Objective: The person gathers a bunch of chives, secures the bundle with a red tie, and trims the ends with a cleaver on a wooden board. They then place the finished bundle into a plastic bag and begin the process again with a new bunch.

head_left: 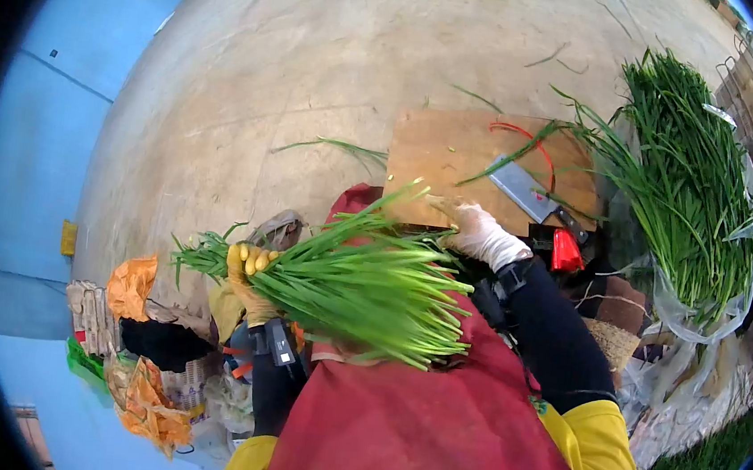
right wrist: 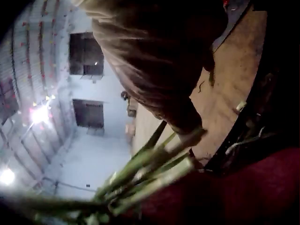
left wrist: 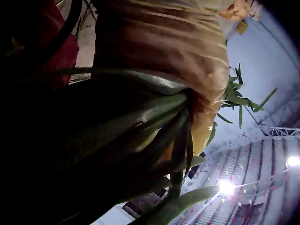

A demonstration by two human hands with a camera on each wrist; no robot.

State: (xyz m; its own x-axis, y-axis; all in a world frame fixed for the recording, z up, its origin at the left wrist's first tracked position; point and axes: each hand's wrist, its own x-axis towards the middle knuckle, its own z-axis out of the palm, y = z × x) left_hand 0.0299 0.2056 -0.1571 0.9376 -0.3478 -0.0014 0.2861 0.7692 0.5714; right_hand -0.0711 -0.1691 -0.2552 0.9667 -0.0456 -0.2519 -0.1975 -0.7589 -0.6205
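Note:
My left hand (head_left: pixel 249 279), in a yellow glove, grips a thick bunch of green chives (head_left: pixel 363 280) held level above my red apron (head_left: pixel 432 419). In the left wrist view the glove (left wrist: pixel 187 61) wraps round the stalks (left wrist: pixel 154 126). My right hand (head_left: pixel 477 233), in a white glove, touches the cut ends of the bunch with its fingers loosely curled at the near edge of the wooden cutting board (head_left: pixel 442 156). The right wrist view shows its fingers (right wrist: pixel 187 126) against the stalk ends (right wrist: pixel 154 173). A cleaver (head_left: pixel 532 195) lies on the board.
A large heap of chives (head_left: pixel 686 181) lies on plastic sheet at the right. Red bands (head_left: pixel 528 141) lie on the board. Orange bags (head_left: pixel 139 340) and clutter sit at the left. Stray chive leaves (head_left: pixel 330 146) lie on the concrete floor (head_left: pixel 321 51).

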